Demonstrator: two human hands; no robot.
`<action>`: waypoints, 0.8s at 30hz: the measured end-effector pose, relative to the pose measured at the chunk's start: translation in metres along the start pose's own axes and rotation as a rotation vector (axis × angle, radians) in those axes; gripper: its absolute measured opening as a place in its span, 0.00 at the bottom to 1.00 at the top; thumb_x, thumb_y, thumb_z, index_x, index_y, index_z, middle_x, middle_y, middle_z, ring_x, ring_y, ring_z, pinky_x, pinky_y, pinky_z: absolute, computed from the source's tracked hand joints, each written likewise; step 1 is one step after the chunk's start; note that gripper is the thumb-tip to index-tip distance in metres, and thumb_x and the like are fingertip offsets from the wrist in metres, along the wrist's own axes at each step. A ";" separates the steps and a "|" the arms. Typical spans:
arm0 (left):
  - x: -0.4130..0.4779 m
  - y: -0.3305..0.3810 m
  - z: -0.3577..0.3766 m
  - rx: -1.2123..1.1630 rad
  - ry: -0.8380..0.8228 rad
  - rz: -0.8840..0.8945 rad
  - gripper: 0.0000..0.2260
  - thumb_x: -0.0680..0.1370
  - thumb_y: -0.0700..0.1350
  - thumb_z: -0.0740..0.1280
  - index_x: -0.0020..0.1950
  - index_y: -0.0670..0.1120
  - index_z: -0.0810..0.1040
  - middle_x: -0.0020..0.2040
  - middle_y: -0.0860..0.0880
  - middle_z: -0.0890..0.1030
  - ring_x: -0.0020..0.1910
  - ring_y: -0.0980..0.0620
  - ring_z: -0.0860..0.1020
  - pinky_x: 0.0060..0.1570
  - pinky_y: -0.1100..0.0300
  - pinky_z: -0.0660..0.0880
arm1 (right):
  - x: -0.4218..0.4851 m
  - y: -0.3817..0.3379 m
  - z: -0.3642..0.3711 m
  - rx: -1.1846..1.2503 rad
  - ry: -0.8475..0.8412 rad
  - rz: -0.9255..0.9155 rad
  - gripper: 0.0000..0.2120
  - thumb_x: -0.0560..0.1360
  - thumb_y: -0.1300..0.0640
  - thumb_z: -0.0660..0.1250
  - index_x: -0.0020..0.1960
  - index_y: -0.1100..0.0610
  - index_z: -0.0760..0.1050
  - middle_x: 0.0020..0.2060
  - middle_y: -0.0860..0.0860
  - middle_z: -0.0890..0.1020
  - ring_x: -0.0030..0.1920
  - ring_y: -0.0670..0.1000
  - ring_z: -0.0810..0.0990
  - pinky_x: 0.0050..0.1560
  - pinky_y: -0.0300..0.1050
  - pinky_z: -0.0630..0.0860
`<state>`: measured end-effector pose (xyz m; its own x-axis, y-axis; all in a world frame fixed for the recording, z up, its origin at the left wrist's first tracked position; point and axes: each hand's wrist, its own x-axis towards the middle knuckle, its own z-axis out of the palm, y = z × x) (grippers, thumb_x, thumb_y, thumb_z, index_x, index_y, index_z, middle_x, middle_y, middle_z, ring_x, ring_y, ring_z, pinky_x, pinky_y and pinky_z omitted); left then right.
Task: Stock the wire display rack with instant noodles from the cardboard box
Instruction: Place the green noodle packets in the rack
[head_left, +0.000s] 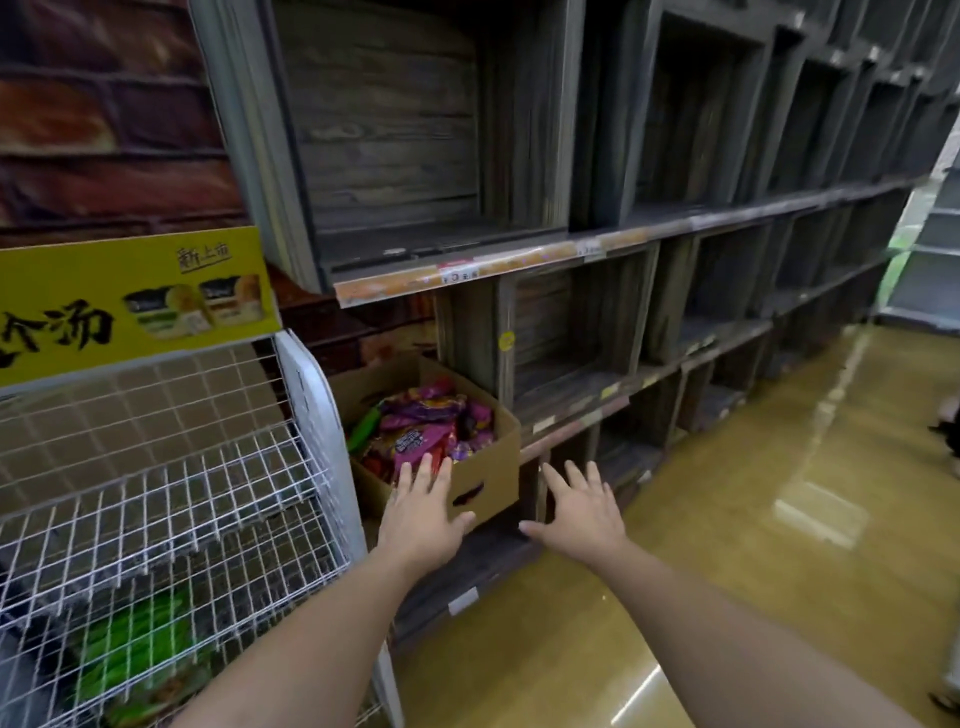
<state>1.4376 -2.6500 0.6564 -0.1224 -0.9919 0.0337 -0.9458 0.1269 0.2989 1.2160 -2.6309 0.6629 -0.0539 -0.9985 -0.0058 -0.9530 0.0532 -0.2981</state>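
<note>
Cardboard box (500, 460) of purple noodle packs (418, 431): my left hand (423, 508) lies flat over its near rim, right hand (583, 508) spread beside it, both grips released.

One view only, head-worn, wide-angle. Looks forward and down from above, along both forearms entering at the bottom edge. Faces the corner where the wire display rack (171, 467) at frame left meets the wooden shelving (395, 130); follows that shelving off to the upper right. Sits close: puts the cardboard box (493, 462) just left of centre, left hand (423, 512) at its near wall, right hand (584, 512) just beside. Takes in glossy floor (753, 519) across the lower right. Crops the yellow sign (130, 301) at the left edge. Bends straight lines toward the edges; reads slightly soft.
</note>
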 end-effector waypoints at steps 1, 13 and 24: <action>0.006 0.001 0.002 -0.005 0.000 -0.009 0.38 0.82 0.64 0.59 0.85 0.55 0.42 0.85 0.50 0.41 0.83 0.43 0.40 0.81 0.46 0.49 | 0.009 0.002 0.002 0.008 -0.012 -0.003 0.46 0.74 0.31 0.66 0.83 0.45 0.48 0.82 0.53 0.51 0.82 0.59 0.44 0.80 0.58 0.48; 0.169 -0.047 0.041 -0.080 -0.059 -0.199 0.38 0.83 0.64 0.58 0.85 0.52 0.42 0.85 0.48 0.41 0.83 0.42 0.39 0.81 0.47 0.48 | 0.210 -0.024 0.031 -0.053 -0.098 -0.166 0.46 0.73 0.29 0.65 0.83 0.45 0.49 0.82 0.53 0.52 0.82 0.59 0.43 0.81 0.58 0.48; 0.316 -0.109 0.034 -0.166 -0.009 -0.507 0.37 0.82 0.62 0.61 0.85 0.51 0.47 0.85 0.46 0.47 0.83 0.41 0.44 0.80 0.47 0.51 | 0.395 -0.091 0.054 -0.062 -0.208 -0.387 0.44 0.73 0.31 0.67 0.82 0.47 0.55 0.81 0.54 0.56 0.81 0.61 0.47 0.80 0.58 0.52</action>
<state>1.4920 -2.9773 0.6016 0.3342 -0.9284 -0.1623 -0.8270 -0.3714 0.4221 1.2972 -3.0309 0.6358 0.3651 -0.9257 -0.0988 -0.9077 -0.3304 -0.2587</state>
